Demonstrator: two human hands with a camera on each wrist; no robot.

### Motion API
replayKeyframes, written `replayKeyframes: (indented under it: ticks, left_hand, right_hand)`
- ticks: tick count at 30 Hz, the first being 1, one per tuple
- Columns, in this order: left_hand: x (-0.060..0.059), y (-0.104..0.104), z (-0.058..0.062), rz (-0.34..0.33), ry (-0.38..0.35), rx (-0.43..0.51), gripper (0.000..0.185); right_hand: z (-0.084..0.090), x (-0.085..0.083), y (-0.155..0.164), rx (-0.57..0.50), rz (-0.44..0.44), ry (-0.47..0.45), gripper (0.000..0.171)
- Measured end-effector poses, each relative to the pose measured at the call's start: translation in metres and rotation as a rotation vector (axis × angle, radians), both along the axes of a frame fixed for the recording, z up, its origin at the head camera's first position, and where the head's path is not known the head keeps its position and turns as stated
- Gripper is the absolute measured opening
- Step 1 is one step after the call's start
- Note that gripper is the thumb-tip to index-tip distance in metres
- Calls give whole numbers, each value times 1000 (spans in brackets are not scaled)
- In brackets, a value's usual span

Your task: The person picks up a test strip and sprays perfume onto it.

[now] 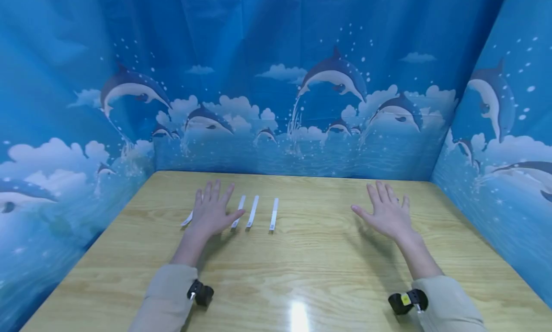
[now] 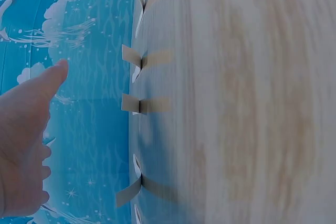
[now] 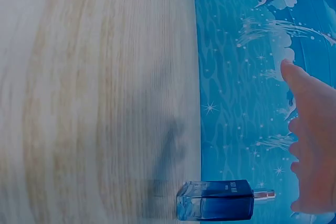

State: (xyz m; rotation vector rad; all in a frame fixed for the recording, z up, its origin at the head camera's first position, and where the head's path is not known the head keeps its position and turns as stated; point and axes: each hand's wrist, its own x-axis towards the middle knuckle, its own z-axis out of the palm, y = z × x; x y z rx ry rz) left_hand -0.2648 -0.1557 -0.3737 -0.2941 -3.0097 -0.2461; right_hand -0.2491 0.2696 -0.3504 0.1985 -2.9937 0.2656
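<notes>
My left hand (image 1: 211, 214) is held over the left part of the table, fingers straight and spread, holding nothing. Beneath and beside it lie several narrow white paper strips (image 1: 273, 214). One strip (image 1: 187, 220) is partly covered by this hand in the head view. In the left wrist view the bent end of a strip (image 2: 130, 103) stands up off the wood. My right hand (image 1: 388, 214) hovers over the right side, fingers spread, with nothing in it. A blue glass perfume bottle (image 3: 218, 201) with a silver neck stands near it in the right wrist view; the hand largely hides it from the head view.
The wooden table (image 1: 319, 255) reaches back to a blue dolphin-print curtain (image 1: 258, 83), which also closes in the left and right sides. Small black cameras are strapped at both wrists. A light reflection shows at the table's front.
</notes>
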Motion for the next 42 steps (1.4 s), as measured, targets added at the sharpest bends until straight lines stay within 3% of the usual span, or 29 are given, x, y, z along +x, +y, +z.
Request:
replayKeyframes:
  ticks: [11, 16, 20, 26, 31, 37, 42]
  left_hand:
    - [1, -16, 3, -10, 18, -35, 76]
    - [4, -30, 5, -10, 31, -17, 73]
    - [8, -41, 6, -19, 33, 13, 69]
    - [12, -53, 8, 30, 68, 157, 50]
    - [13, -65, 11, 70, 44, 267, 47]
    - [16, -80, 13, 98, -2, 434, 49]
    - [18, -90, 15, 124, -31, 560, 49]
  right_hand:
    - [6, -2, 23, -170, -17, 33, 84]
    - [9, 1, 34, -240, -11, 19, 85]
    - [4, 3, 43, -293, 19, 58, 77]
    - [-3, 7, 56, -436, 36, 131, 58]
    - [-6, 9, 69, -478, 17, 175, 56]
    - [-15, 8, 90, -611, 7, 127, 61]
    - [-22, 7, 104, -817, 50, 67, 63]
